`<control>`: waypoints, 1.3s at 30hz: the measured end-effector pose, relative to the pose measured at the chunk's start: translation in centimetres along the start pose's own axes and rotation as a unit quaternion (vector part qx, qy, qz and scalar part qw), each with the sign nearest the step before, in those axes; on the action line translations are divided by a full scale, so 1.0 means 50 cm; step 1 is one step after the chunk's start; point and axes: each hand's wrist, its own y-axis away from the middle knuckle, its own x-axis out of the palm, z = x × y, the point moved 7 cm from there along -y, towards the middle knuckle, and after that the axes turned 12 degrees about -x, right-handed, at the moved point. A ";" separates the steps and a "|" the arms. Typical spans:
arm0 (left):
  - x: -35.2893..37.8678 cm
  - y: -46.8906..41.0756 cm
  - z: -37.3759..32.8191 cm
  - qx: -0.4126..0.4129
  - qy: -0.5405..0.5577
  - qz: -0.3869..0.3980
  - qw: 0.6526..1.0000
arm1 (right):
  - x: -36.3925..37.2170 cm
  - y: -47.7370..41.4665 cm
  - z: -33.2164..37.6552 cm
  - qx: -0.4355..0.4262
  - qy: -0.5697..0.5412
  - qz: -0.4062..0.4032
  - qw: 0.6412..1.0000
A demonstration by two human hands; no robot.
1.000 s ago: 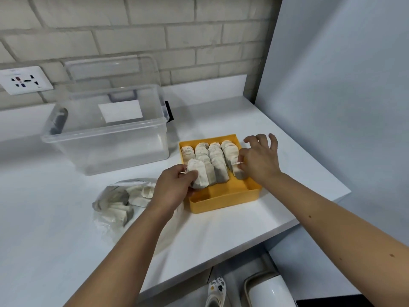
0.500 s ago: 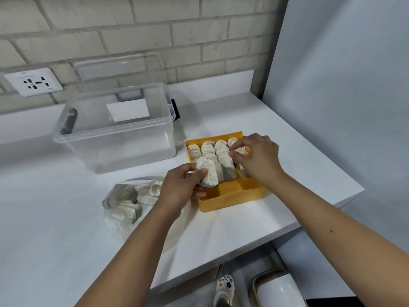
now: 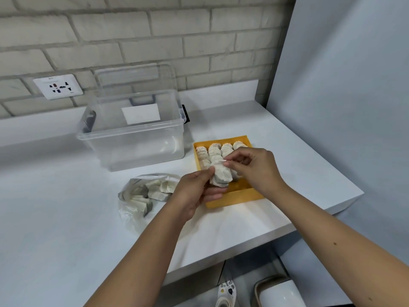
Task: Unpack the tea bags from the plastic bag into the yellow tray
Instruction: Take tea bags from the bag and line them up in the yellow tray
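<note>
The yellow tray (image 3: 234,199) sits on the white counter with rows of pale tea bags (image 3: 214,151) standing in its far half. My left hand (image 3: 194,191) grips a small bunch of tea bags (image 3: 221,176) over the tray's near left part. My right hand (image 3: 254,167) pinches the top of that bunch from the right. Left of the tray lies the clear plastic bag (image 3: 141,196) with several tea bags inside.
A clear plastic storage box (image 3: 132,138) stands open behind the bag, its lid leaning on the brick wall. A wall socket (image 3: 58,86) is at the left. The counter edge runs close in front of the tray, and a grey panel (image 3: 343,85) bounds the right side.
My right hand moved from the tray's right rows leftward onto the bunch my left hand holds. The bunch has lifted slightly above the tray.
</note>
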 end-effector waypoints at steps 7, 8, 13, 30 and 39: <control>0.004 0.004 0.005 -0.001 0.056 0.029 0.998 | -0.017 -0.006 0.002 0.049 -0.079 -0.007 0.996; -0.002 0.002 0.002 0.001 0.059 0.020 0.998 | -0.028 -0.013 -0.003 0.058 -0.078 -0.015 0.995; -0.021 -0.011 -0.009 -0.001 0.085 -0.013 0.996 | -0.053 -0.036 -0.036 0.090 -0.062 -0.020 0.994; -0.064 -0.032 -0.011 0.045 -0.006 -0.090 0.995 | 0.051 -0.040 -0.158 0.053 0.313 0.202 0.926; -0.063 -0.038 -0.013 0.040 -0.019 -0.096 0.994 | 0.066 -0.058 -0.181 0.072 0.326 0.169 0.927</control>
